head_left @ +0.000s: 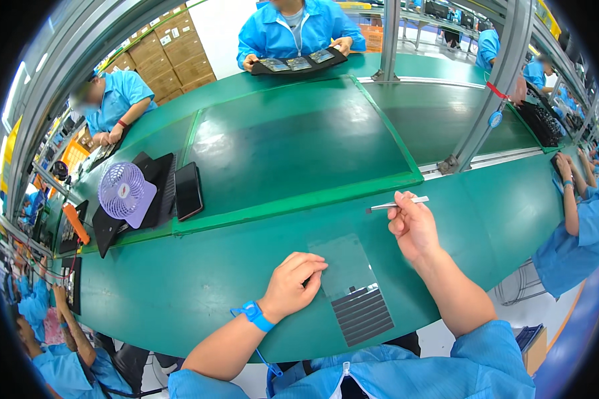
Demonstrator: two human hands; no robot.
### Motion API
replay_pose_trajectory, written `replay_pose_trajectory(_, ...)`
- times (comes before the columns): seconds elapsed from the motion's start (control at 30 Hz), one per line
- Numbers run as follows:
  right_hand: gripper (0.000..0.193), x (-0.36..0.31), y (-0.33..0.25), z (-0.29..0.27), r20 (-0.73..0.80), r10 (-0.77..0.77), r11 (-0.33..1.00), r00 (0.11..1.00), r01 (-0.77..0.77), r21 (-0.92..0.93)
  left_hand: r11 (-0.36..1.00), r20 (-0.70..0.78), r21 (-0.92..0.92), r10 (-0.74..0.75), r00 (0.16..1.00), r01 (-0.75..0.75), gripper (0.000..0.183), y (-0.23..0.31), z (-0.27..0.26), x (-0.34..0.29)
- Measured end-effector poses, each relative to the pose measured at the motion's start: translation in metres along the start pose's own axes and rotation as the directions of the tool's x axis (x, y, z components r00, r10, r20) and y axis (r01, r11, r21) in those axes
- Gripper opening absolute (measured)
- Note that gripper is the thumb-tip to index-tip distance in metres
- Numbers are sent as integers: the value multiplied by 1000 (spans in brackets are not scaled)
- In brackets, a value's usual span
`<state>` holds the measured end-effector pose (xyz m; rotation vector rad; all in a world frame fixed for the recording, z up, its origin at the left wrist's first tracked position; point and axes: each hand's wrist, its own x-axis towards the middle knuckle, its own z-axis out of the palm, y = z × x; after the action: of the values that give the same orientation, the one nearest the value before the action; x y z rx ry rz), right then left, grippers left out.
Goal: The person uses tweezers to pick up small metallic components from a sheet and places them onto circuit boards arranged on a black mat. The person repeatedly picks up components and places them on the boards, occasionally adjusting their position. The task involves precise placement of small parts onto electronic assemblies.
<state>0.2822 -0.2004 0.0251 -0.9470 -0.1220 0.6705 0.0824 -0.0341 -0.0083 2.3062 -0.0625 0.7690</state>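
In my right hand (414,226) I hold a pair of metal tweezers (381,207), gripped between thumb and fingers above the green bench. A small dark spot shows at their tip, too small to make out. My left hand (294,284) rests on the bench, fingers loosely bent toward the left edge of a clear sheet (343,263), with nothing visible in them. Several black strips (363,316) lie in rows on the near part of that sheet. One tiny dark piece (354,290) sits just above the top row. A blue wrist strap (257,316) with a cord is on my left wrist.
A purple fan (123,193) stands on black trays at the left, beside a dark phone (188,191). Green raised edging (293,206) crosses the bench ahead. A metal post (482,126) rises at the right. Across the bench a co-worker holds a black tray (299,64); others sit at both sides.
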Motion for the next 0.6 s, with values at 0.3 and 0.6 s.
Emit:
replay_pose_trajectory(0.3,18,10,-20,-10,-55,-106,989,993,111,96,931,47,363,18,999,-34,24,12,-12,18)
replay_pose_trajectory(0.6,17,13,-19,-11,-40,-118,986,992,122,114,607,175,778,41,984,-163,27,-71,-27,111)
